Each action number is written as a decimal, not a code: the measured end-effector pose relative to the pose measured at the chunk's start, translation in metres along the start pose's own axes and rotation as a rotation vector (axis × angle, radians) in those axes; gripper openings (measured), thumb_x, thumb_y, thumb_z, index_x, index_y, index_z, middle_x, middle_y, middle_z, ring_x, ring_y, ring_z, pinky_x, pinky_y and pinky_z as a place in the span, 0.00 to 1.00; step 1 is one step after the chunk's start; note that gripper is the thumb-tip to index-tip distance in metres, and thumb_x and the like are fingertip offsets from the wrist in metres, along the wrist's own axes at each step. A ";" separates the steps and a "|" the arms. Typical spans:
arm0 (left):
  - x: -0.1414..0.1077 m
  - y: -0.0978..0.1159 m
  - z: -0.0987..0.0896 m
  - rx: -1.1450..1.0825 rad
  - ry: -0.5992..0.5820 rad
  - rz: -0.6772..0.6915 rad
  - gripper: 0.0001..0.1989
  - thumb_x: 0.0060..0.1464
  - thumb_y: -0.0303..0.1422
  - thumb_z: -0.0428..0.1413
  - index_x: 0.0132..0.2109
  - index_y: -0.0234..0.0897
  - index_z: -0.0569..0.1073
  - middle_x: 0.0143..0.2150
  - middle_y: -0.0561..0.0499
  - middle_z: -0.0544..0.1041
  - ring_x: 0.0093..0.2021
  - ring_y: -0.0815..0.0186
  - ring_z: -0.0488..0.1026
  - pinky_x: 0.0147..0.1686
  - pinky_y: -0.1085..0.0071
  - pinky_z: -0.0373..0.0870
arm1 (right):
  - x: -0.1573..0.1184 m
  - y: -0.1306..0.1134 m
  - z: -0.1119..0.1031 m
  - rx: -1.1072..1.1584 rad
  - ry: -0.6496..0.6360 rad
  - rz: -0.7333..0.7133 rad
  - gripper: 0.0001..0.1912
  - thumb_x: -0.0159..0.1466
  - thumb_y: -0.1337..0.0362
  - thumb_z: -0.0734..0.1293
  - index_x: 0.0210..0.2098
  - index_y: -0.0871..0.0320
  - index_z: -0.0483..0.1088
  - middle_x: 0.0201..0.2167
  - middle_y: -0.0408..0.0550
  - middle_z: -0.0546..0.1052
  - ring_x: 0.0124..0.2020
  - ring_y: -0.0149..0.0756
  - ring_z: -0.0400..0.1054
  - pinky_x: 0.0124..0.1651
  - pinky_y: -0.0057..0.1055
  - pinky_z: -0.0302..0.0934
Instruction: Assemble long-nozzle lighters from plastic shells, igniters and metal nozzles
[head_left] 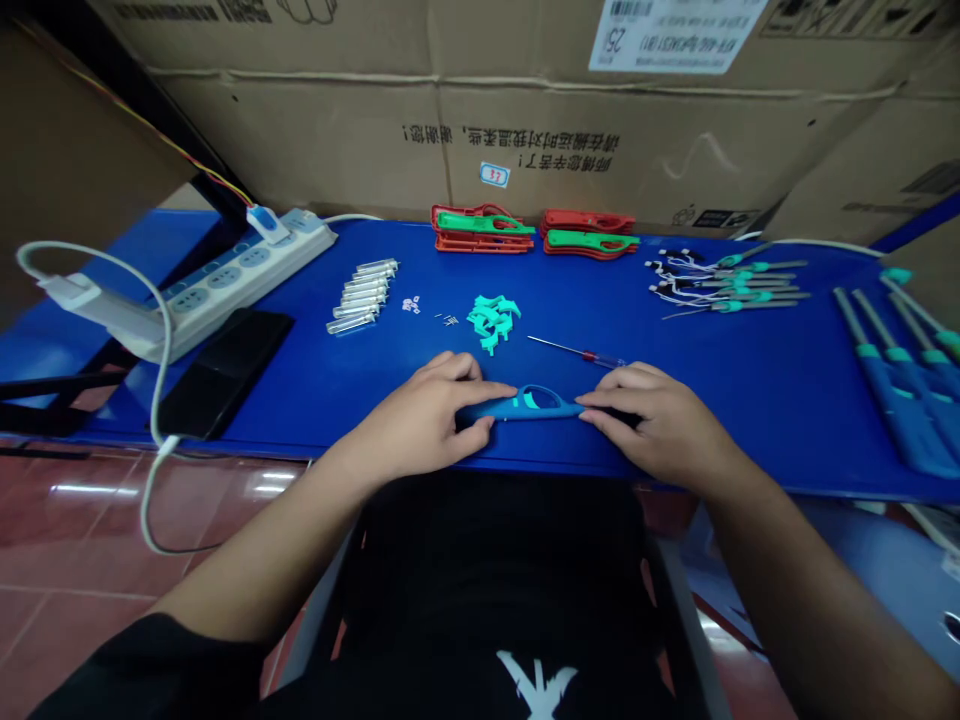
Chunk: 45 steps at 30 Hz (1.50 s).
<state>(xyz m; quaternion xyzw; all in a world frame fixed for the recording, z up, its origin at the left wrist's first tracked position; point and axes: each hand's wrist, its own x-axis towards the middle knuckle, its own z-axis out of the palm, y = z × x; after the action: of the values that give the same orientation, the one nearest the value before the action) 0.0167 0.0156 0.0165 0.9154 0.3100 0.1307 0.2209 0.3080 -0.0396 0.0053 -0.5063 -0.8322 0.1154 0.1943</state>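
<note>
A blue plastic casing [551,403] with an oval opening and a bit of teal inside lies crosswise near the table's front edge. Its left end is gripped between the thumb and fingers of my left hand [427,415], the index finger stretched along its top. My right hand [664,420] pinches its narrow right tip. Just beyond the casing are a screwdriver [589,355] with a red and clear handle and a pile of teal parts [493,318]. Small screws [450,320] and tiny pale pieces [411,304] lie left of that pile.
Clear cylinders [364,295], a power strip [240,275] and a black phone-like object [225,370] are at left. Red and green casings [484,230] stand along the cardboard [337,140]. Wired rods [750,285] and blue lighter-like pieces [900,390] lie at right.
</note>
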 end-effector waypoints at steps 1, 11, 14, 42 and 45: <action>0.005 0.002 0.001 0.005 0.018 -0.010 0.17 0.63 0.38 0.55 0.57 0.43 0.76 0.45 0.46 0.72 0.47 0.59 0.69 0.52 0.57 0.68 | 0.000 0.001 0.003 0.015 0.027 -0.003 0.11 0.69 0.62 0.65 0.44 0.54 0.80 0.37 0.49 0.78 0.39 0.39 0.70 0.45 0.41 0.66; 0.014 0.001 0.019 -0.093 -0.007 0.001 0.19 0.67 0.40 0.51 0.61 0.41 0.71 0.48 0.45 0.72 0.50 0.59 0.69 0.54 0.55 0.69 | -0.020 0.016 -0.011 -0.070 0.011 0.123 0.25 0.65 0.54 0.69 0.58 0.55 0.71 0.53 0.55 0.75 0.54 0.49 0.68 0.57 0.50 0.63; 0.013 0.002 0.018 -0.073 -0.019 0.002 0.19 0.67 0.40 0.50 0.61 0.39 0.71 0.49 0.45 0.72 0.50 0.58 0.69 0.54 0.55 0.69 | -0.028 0.027 -0.023 -0.073 -0.031 0.112 0.17 0.66 0.54 0.67 0.50 0.54 0.76 0.47 0.54 0.76 0.48 0.46 0.69 0.52 0.47 0.65; -0.003 0.018 0.037 0.329 0.137 0.061 0.23 0.59 0.28 0.57 0.61 0.36 0.70 0.44 0.43 0.73 0.43 0.55 0.74 0.41 0.59 0.78 | 0.004 -0.056 -0.002 -0.281 -0.061 -0.146 0.12 0.68 0.69 0.61 0.43 0.62 0.76 0.33 0.50 0.79 0.34 0.41 0.71 0.41 0.38 0.63; -0.003 0.020 0.037 0.323 0.127 0.024 0.24 0.58 0.27 0.57 0.61 0.36 0.70 0.43 0.44 0.72 0.43 0.56 0.73 0.40 0.59 0.77 | 0.009 -0.057 -0.001 -0.254 -0.090 -0.145 0.12 0.68 0.68 0.61 0.41 0.61 0.76 0.32 0.50 0.78 0.35 0.41 0.71 0.44 0.39 0.63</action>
<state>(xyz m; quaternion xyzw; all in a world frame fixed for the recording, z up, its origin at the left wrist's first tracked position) 0.0378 -0.0123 -0.0062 0.9326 0.3293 0.1393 0.0492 0.2595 -0.0582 0.0296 -0.4595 -0.8824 0.0175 0.0992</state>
